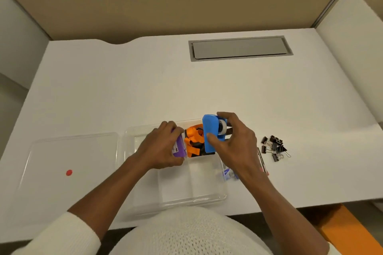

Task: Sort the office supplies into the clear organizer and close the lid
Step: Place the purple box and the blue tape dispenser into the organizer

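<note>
Your right hand (232, 145) grips one blue plastic tape dispenser (211, 134) over the clear divided organizer (178, 198), beside orange-and-black items (193, 141) in a back compartment. Your left hand (163, 147) pinches one purple box (178, 148) there. One clear lid (68, 151) lies left; one heap of black binder clips (274, 147) waits right.

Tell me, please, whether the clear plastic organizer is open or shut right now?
Open: the clear plastic organizer has no cover, and its clear lid with a red dot lies flat on the desk beside it.

Both hands and the blue tape dispenser (211, 133) crowd the organizer's (176, 201) far compartments, while its near compartments and the desk (145, 80) beyond lie open.
</note>
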`<move>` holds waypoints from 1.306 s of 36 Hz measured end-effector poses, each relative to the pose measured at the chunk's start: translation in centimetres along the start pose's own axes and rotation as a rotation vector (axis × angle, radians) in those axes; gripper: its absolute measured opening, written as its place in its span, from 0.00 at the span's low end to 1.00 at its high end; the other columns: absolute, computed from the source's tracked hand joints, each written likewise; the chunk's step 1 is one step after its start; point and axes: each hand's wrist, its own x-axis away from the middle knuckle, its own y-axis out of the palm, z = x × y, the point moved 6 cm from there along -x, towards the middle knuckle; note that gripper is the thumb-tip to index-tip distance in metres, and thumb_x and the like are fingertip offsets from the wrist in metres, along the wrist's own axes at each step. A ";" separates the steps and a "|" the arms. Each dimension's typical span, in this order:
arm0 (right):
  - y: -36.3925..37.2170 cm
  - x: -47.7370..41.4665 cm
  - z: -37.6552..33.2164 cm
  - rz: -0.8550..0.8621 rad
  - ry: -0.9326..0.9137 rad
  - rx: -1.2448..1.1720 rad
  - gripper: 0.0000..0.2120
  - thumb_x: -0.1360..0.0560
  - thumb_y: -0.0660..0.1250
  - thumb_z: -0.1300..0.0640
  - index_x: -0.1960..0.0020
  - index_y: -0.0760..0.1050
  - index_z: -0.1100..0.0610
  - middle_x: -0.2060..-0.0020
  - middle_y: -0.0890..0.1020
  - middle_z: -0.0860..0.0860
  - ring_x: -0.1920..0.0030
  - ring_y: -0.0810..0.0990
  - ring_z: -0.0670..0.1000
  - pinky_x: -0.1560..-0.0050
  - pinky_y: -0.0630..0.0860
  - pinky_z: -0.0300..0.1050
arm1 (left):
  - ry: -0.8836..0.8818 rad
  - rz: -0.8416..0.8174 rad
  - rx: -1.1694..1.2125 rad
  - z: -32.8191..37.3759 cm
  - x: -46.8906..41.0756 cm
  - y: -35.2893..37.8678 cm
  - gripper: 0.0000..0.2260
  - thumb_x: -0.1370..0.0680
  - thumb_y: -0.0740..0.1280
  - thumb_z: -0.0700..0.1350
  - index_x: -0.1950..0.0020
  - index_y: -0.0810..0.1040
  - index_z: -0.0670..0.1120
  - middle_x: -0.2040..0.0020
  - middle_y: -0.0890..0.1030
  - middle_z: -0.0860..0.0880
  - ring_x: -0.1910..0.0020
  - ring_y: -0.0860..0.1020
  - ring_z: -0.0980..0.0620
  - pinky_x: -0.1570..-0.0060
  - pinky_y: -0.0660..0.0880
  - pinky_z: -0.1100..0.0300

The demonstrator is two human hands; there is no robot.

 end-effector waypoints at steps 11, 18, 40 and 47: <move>1.1 5.1 1.8 -0.186 0.034 0.200 0.23 0.30 0.77 0.45 0.38 0.74 0.44 0.55 0.82 0.43 0.58 0.82 0.46 0.63 0.72 0.32 | -0.035 -0.219 -0.056 -1.2 -2.3 0.9 0.40 0.30 0.77 0.68 0.24 0.69 0.53 0.33 0.75 0.50 0.33 0.73 0.49 0.44 0.78 0.54; 4.5 7.8 2.6 -0.375 0.027 0.405 0.25 0.27 0.73 0.41 0.34 0.71 0.48 0.48 0.81 0.47 0.54 0.81 0.48 0.53 0.81 0.45 | -0.007 -0.294 -0.170 -0.6 -3.4 0.9 0.39 0.33 0.79 0.70 0.29 0.73 0.52 0.37 0.80 0.50 0.39 0.77 0.48 0.47 0.78 0.54; 10.2 8.8 4.4 -0.375 -0.105 0.607 0.29 0.21 0.71 0.50 0.26 0.64 0.57 0.36 0.77 0.61 0.44 0.81 0.59 0.47 0.82 0.52 | -0.091 -0.134 -0.268 0.3 -0.3 1.5 0.34 0.27 0.77 0.64 0.26 0.72 0.54 0.30 0.78 0.52 0.34 0.77 0.47 0.50 0.77 0.58; 7.0 8.6 3.0 -0.273 -0.116 0.492 0.21 0.19 0.67 0.48 0.30 0.70 0.54 0.38 0.79 0.55 0.47 0.82 0.55 0.51 0.82 0.50 | -0.067 -0.106 -0.350 2.4 -1.0 0.4 0.24 0.24 0.73 0.67 0.36 0.77 0.54 0.41 0.84 0.53 0.50 0.78 0.52 0.56 0.75 0.59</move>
